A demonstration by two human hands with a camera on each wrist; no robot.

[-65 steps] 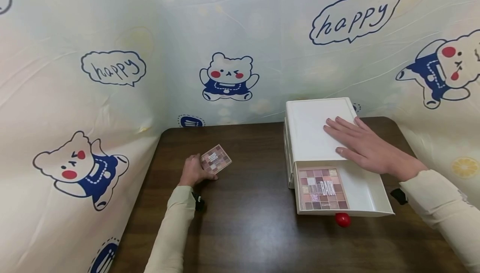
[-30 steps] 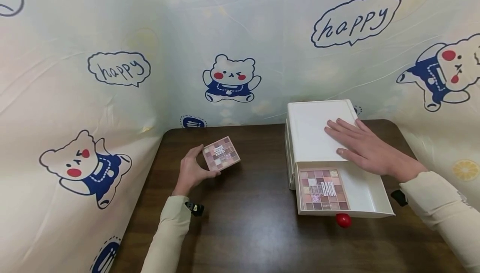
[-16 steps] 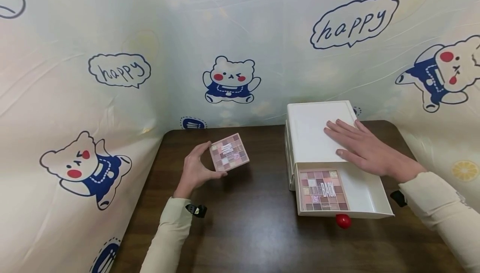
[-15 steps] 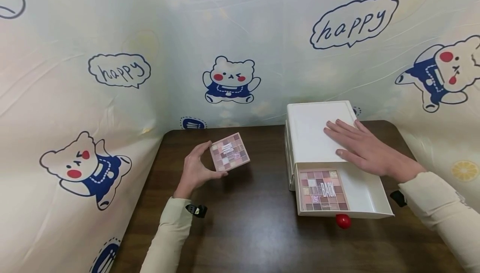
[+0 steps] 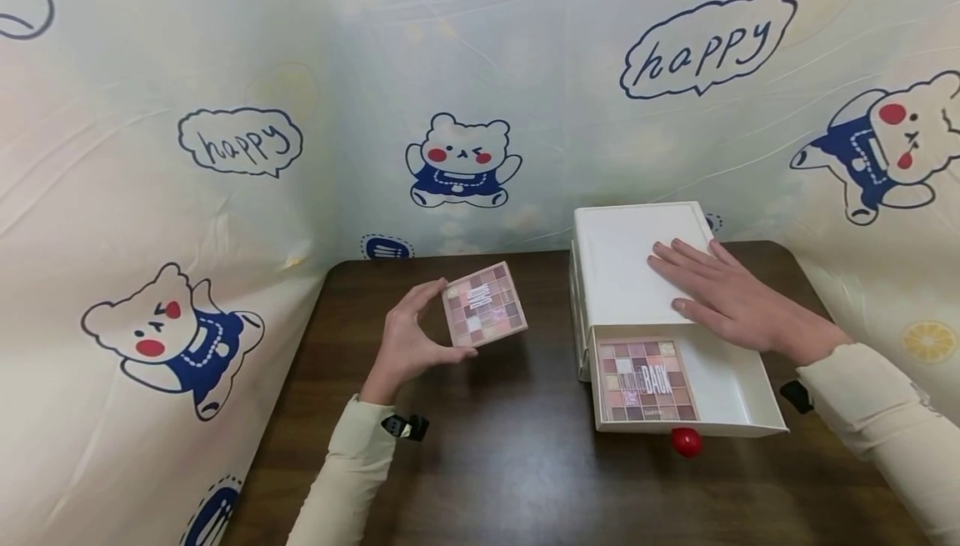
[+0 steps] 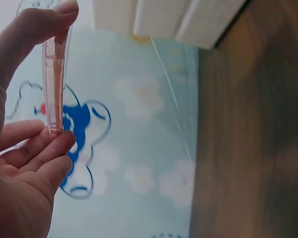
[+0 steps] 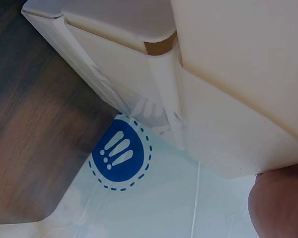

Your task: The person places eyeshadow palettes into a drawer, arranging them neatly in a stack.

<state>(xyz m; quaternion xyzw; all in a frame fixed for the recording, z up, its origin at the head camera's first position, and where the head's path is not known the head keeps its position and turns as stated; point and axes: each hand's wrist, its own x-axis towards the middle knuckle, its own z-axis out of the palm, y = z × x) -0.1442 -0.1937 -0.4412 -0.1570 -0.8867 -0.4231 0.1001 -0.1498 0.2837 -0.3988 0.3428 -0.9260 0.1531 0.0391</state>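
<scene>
My left hand (image 5: pixel 411 338) pinches a square eyeshadow palette (image 5: pixel 485 304) by two opposite edges, thumb on one and fingers on the other. The palette has a grid of pink and brown squares and is held above the table. In the left wrist view the same palette (image 6: pixel 54 84) appears edge-on, with a clear rim. My right hand (image 5: pixel 720 292) lies with fingers spread on top of a white drawer box (image 5: pixel 637 262). Its top drawer (image 5: pixel 727 388) is pulled out, with a second eyeshadow palette (image 5: pixel 647 379) lying in the left part.
A round red knob (image 5: pixel 686 442) sticks out from the drawer's front. The drawer box stands at the right of a dark wooden table (image 5: pixel 480 463). Behind the table hangs a pale curtain (image 5: pixel 525 71) printed with cartoon bears.
My left hand has lifted the palette off the left side of the table and carried it rightward, toward the drawer box. My right hand stays on the box's top.
</scene>
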